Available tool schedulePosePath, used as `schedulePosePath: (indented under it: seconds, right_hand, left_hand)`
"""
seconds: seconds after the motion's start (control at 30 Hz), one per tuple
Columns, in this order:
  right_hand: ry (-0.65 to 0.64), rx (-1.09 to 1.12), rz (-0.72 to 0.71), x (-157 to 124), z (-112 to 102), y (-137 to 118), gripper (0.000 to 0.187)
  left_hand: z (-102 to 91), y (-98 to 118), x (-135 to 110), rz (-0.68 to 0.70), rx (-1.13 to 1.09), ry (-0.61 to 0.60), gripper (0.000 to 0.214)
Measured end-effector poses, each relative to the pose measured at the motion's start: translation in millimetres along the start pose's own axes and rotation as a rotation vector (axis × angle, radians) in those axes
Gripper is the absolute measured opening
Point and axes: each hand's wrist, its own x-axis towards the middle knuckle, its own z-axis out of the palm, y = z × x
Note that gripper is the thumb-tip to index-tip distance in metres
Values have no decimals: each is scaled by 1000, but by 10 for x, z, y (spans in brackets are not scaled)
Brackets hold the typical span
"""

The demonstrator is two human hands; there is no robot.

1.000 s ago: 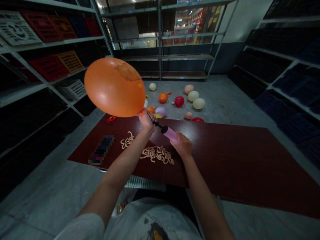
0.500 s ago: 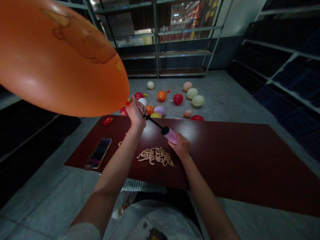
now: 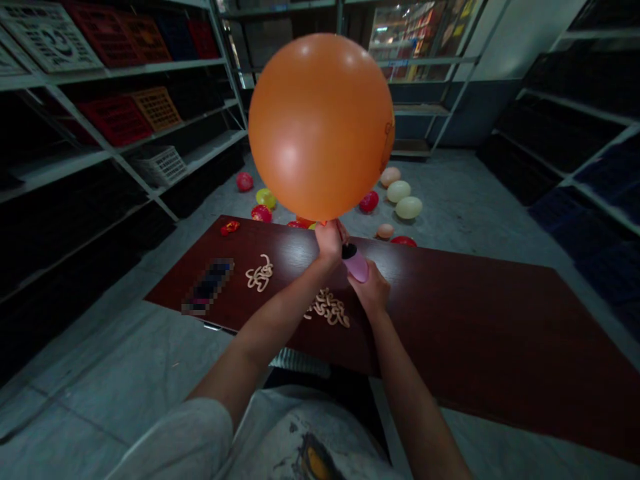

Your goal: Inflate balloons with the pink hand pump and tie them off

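A large orange balloon (image 3: 320,127), round and full of air, stands above the table's far edge. My left hand (image 3: 330,240) is closed round its neck, and the nozzle there is hidden by the fingers. A pink hand pump (image 3: 357,264) with a black end is in my right hand (image 3: 371,289), which is wrapped round its body. The pump's black end sits close against my left hand. Under my left forearm lies a pile of curled beige strips (image 3: 330,308), partly covered by the arm. A smaller pile of similar strips (image 3: 260,273) lies to its left.
The dark red table (image 3: 480,320) carries a phone-like, blurred-out object (image 3: 209,287) and small red-yellow pieces (image 3: 230,229) at the left. Several inflated balloons, such as a pale one (image 3: 409,207), lie on the floor beyond. Shelves with crates (image 3: 115,120) stand along the left.
The orange balloon has swung from the upper left to the middle of the view as the view turned left. My hands have come together, and the pump's black rod has slid into its pink body.
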Motion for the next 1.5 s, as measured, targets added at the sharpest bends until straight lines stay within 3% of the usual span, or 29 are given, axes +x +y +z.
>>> schedulePosePath:
  seconds: [0.27,0.47,0.57,0.63,0.73,0.93,1.03,1.1,1.27,1.5]
  right_hand:
    - [-19,-57,-161,-54,46,-68,41]
    - [-41,-16,-188,-64,84,-55,44]
    - [-78,78,-180,-64,73,-51,47]
    - [-80,141,-153,-64,55,-38,45]
    - [-58,198,-88,-63,35,-6,41]
    - [21,246,8,-49,46,28,44]
    - [28,234,46,-42,34,23,43]
    - [22,210,52,-40,26,18,42]
    - [-2,121,-36,-52,58,13,38]
    - [21,55,-282,-55,71,26,39]
  left_hand:
    - [-291,495,205,54,-88,122,53]
    - [-343,1129,319,114,-134,65,56]
    - [-271,1321,300,101,-123,-2,60]
    - [-190,1327,277,127,-110,-34,60]
    - [-29,1161,243,161,-72,-61,59]
    - [229,424,108,59,28,-129,55]
    - [220,85,30,13,104,-110,52]
    - [171,-33,8,4,105,-100,51]
    - [-33,76,34,28,52,-43,47]
    - [-292,731,167,94,-44,5,50]
